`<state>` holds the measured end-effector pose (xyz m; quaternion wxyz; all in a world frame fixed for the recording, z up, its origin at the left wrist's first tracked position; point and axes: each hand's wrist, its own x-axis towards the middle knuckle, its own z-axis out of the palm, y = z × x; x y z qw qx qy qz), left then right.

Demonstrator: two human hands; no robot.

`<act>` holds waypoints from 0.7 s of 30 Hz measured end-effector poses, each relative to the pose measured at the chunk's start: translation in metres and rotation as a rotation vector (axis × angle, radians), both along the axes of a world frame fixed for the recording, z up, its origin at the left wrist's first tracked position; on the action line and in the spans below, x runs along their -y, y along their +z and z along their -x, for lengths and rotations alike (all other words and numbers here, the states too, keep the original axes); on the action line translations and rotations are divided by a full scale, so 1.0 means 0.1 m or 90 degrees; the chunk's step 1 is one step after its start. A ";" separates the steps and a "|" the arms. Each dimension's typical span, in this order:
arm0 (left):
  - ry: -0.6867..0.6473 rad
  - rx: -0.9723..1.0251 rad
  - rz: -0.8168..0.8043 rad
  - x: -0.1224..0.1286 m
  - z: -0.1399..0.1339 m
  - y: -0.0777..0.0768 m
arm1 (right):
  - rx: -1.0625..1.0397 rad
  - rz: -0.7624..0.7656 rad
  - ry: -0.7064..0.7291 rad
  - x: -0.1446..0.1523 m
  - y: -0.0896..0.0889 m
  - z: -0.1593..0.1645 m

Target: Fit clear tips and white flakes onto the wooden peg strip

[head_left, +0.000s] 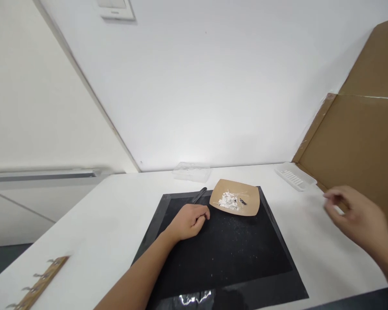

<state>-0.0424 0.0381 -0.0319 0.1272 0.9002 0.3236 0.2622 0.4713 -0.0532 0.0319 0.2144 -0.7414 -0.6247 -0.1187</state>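
My left hand [190, 220] rests on a black mat [239, 258], its fingers curled in and nothing seen in them. Just behind it lies a dark, thin-handled tool [199, 195], partly hidden by the hand. Beyond my knuckles to the right, a brown square paper plate [250, 196] holds a heap of white crumbly bits [229, 200] and a small dark piece [243, 202]. My right hand [358, 215], smeared by motion, hovers over the table's right side. Its thumb and forefinger curve with a gap between them, and I see nothing held.
A clear plastic tray with white strips [291, 175] stands at the back right, beside a cardboard panel [368, 142]. Another clear plastic container [191, 172] is against the wall. On the left lies a wooden hook rack [42, 284]. Fine crumbs dot the mat.
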 end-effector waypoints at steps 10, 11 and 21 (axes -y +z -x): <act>0.014 -0.038 -0.013 0.00 0.01 -0.04 | 0.127 0.330 0.212 -1.27 -0.50 0.49; 0.016 -0.041 -0.015 0.00 0.02 -0.04 | 0.132 0.336 0.204 -1.31 -0.56 0.49; 0.035 -0.083 -0.067 0.03 -0.04 -0.01 | 0.229 0.292 0.149 -1.22 -0.69 0.69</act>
